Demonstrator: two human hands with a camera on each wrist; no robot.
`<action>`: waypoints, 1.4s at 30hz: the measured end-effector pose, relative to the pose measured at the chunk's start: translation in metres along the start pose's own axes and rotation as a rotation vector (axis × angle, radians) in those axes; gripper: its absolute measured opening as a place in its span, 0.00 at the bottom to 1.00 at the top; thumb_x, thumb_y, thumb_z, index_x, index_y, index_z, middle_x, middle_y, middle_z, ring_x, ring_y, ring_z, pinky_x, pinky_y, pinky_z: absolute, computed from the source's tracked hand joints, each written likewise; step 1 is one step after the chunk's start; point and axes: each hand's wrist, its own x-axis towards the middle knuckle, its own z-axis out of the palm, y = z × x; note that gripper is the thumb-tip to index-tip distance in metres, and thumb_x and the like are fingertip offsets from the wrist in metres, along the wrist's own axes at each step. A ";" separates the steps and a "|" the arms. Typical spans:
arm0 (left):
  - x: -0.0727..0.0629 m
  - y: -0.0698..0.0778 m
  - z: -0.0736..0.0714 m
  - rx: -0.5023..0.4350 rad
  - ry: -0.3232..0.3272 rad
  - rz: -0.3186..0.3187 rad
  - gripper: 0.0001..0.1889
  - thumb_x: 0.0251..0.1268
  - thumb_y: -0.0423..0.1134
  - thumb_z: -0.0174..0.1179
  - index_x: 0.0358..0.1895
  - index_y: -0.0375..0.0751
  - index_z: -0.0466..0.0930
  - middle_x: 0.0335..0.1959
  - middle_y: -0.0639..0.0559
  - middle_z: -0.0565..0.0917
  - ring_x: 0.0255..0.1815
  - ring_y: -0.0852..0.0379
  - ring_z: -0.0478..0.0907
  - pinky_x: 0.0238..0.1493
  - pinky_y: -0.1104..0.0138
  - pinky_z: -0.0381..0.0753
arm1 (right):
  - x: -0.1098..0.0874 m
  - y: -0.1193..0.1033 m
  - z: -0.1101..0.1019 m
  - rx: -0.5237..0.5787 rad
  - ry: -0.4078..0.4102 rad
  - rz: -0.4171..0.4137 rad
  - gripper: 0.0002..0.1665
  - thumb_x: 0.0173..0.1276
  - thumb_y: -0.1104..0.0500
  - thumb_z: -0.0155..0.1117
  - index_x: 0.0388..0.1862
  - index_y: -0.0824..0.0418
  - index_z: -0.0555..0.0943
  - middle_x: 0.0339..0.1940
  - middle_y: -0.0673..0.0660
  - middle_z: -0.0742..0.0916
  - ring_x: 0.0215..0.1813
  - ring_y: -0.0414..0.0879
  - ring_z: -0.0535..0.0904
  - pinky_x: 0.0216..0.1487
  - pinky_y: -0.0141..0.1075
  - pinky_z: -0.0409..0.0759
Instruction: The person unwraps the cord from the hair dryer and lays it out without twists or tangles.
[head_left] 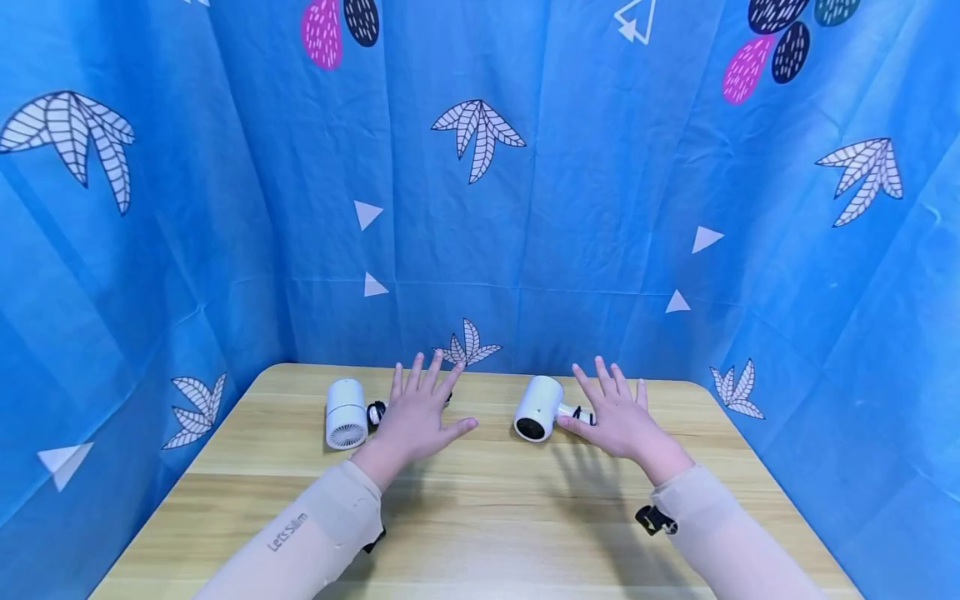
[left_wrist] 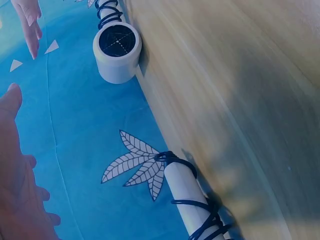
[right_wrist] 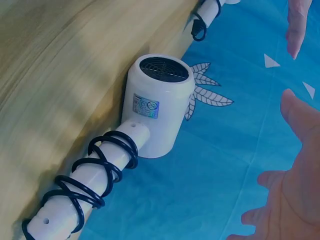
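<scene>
Two white hair dryers lie on the wooden table. The left hair dryer (head_left: 347, 414) shows its vented end. Its handle (left_wrist: 190, 200), wound with black cord, is partly hidden by my left hand (head_left: 416, 417) in the head view. That hand is held over the table, palm down, fingers spread, holding nothing. My right hand (head_left: 618, 421) is spread the same way, overlapping the handle end of the right hair dryer (right_wrist: 155, 110). Black cord is also coiled round that dryer's handle (right_wrist: 95, 175), and a small label (right_wrist: 146, 106) sits on its barrel.
The light wooden table (head_left: 465, 533) has rounded back corners. A blue cloth (head_left: 465, 225) printed with leaves and triangles hangs behind it and along both sides. A black strap (head_left: 656, 520) shows at the right sleeve.
</scene>
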 end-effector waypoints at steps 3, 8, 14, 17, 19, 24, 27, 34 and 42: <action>0.001 0.001 0.002 0.007 -0.003 0.002 0.50 0.62 0.81 0.34 0.82 0.58 0.42 0.82 0.43 0.41 0.80 0.36 0.34 0.75 0.37 0.31 | -0.001 0.001 0.001 0.008 0.011 -0.004 0.54 0.68 0.29 0.56 0.83 0.54 0.51 0.82 0.69 0.49 0.79 0.71 0.40 0.69 0.75 0.32; 0.002 0.003 0.005 -0.007 -0.019 0.008 0.49 0.63 0.81 0.33 0.82 0.58 0.40 0.81 0.45 0.38 0.80 0.35 0.34 0.75 0.39 0.27 | -0.001 0.003 0.004 0.008 0.029 -0.004 0.54 0.68 0.29 0.55 0.82 0.54 0.53 0.81 0.70 0.51 0.79 0.72 0.42 0.68 0.76 0.36; 0.001 0.006 0.012 -0.006 -0.036 0.006 0.50 0.62 0.81 0.34 0.82 0.58 0.41 0.81 0.43 0.38 0.80 0.35 0.33 0.74 0.39 0.27 | 0.000 0.006 0.013 0.027 0.009 0.007 0.55 0.67 0.26 0.54 0.83 0.52 0.51 0.81 0.70 0.49 0.79 0.71 0.40 0.69 0.75 0.34; 0.001 0.008 0.018 0.007 -0.035 0.004 0.50 0.62 0.81 0.32 0.82 0.58 0.42 0.82 0.43 0.40 0.80 0.35 0.35 0.75 0.38 0.30 | 0.000 0.008 0.017 0.042 0.007 0.006 0.55 0.68 0.27 0.54 0.83 0.52 0.51 0.81 0.70 0.49 0.79 0.72 0.40 0.69 0.75 0.34; 0.002 0.008 0.022 0.004 -0.021 0.007 0.49 0.62 0.81 0.33 0.82 0.57 0.44 0.82 0.42 0.43 0.80 0.35 0.37 0.75 0.37 0.33 | 0.000 0.008 0.018 0.048 0.009 0.006 0.54 0.68 0.28 0.55 0.83 0.53 0.51 0.81 0.71 0.49 0.79 0.72 0.39 0.69 0.75 0.35; 0.004 0.009 0.031 -0.015 -0.007 0.004 0.49 0.62 0.81 0.33 0.82 0.59 0.43 0.82 0.42 0.44 0.80 0.36 0.36 0.75 0.37 0.34 | 0.000 0.011 0.019 0.071 0.011 0.015 0.53 0.69 0.30 0.56 0.83 0.53 0.51 0.81 0.71 0.49 0.79 0.72 0.39 0.68 0.76 0.34; 0.006 0.009 0.037 -0.020 -0.016 -0.005 0.50 0.61 0.82 0.31 0.82 0.60 0.41 0.82 0.44 0.42 0.80 0.38 0.34 0.75 0.38 0.32 | -0.001 0.012 0.020 0.072 0.009 0.020 0.54 0.69 0.28 0.54 0.83 0.53 0.51 0.81 0.71 0.49 0.79 0.72 0.39 0.68 0.76 0.35; 0.009 0.009 0.046 -0.050 -0.030 -0.013 0.49 0.61 0.82 0.31 0.82 0.60 0.42 0.82 0.44 0.42 0.80 0.37 0.34 0.75 0.38 0.30 | -0.001 0.016 0.025 0.071 0.013 0.030 0.53 0.69 0.29 0.55 0.82 0.55 0.53 0.81 0.72 0.49 0.78 0.73 0.40 0.68 0.76 0.35; 0.011 0.014 0.049 -0.038 -0.057 -0.027 0.49 0.62 0.82 0.31 0.82 0.60 0.43 0.82 0.44 0.42 0.80 0.36 0.36 0.75 0.37 0.36 | 0.000 0.021 0.031 0.045 -0.014 0.055 0.56 0.67 0.23 0.48 0.82 0.54 0.53 0.81 0.70 0.48 0.79 0.72 0.41 0.68 0.76 0.37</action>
